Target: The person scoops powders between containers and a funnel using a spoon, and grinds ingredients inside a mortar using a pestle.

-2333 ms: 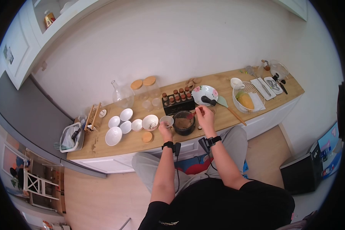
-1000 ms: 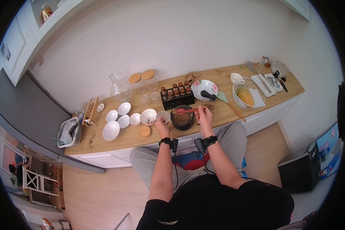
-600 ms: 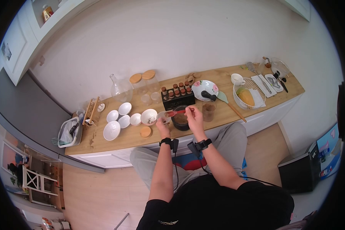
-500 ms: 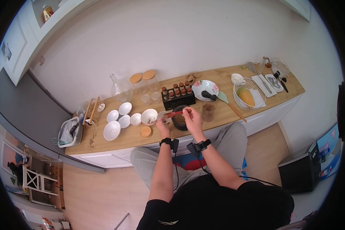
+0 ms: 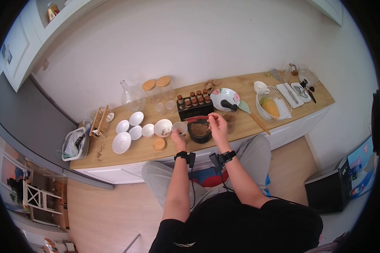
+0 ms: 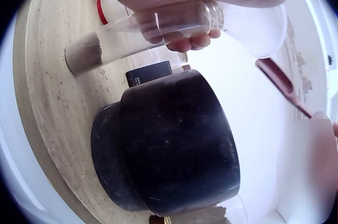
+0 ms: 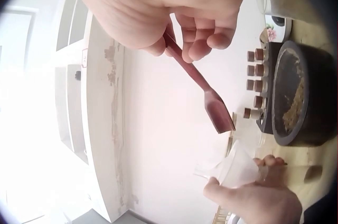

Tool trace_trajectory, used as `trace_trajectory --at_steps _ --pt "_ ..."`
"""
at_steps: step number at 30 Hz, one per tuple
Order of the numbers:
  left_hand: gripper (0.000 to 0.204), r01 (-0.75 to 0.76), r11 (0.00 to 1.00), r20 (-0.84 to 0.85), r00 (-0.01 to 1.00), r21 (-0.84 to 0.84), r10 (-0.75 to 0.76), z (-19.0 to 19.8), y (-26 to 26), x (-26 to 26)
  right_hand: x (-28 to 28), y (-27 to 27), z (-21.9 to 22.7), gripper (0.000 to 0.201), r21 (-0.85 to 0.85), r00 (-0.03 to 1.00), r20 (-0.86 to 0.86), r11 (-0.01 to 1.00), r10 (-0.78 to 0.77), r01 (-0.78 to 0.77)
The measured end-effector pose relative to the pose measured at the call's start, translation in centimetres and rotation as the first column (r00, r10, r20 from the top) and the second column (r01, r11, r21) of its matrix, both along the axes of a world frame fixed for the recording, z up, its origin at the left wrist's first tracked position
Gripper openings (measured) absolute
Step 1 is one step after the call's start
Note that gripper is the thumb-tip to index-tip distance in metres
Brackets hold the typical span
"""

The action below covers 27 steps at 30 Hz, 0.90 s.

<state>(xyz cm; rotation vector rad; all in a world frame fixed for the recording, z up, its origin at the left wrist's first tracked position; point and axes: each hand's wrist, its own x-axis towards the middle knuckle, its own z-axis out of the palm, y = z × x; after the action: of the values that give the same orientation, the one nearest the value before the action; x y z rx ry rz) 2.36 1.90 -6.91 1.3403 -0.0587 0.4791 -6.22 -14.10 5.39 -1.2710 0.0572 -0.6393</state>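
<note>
In my left hand (image 5: 179,140) I hold a clear glass tube (image 6: 119,42), with brown powder settled at its bottom. A clear funnel (image 7: 240,168) sits at the tube's mouth. My right hand (image 5: 218,127) pinches the handle of a dark red scoop (image 7: 217,110); its blade is above and a little apart from the funnel in the right wrist view. Below and between the hands stands a black mortar (image 5: 199,137) holding brown powder, some of it clinging to the inner wall. The scoop overlaps the mortar's far rim in the head view.
Behind the mortar is a black rack (image 5: 195,112) of corked vials. A jar of brown powder (image 5: 231,122) stands right of it. White bowls (image 5: 121,142) and a round wooden lid (image 5: 159,144) lie left. Further right are a flowered bowl (image 5: 223,96), a green spatula (image 5: 245,106) and a wire basket (image 5: 261,110).
The scoop was down in the mortar, then rose and moved left over the funnel. Since then my right hand has drawn it slightly right and up. My left hand keeps hold of the tube.
</note>
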Motion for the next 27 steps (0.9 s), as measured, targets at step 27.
trace_trajectory --at_steps 27 --pt "0.044 -0.010 1.000 -0.011 1.000 -0.012 0.010 0.4 -0.2 -0.6 1.5 -2.8 -0.8 0.013 -0.518 0.968 -0.190 0.821 0.163 -0.240"
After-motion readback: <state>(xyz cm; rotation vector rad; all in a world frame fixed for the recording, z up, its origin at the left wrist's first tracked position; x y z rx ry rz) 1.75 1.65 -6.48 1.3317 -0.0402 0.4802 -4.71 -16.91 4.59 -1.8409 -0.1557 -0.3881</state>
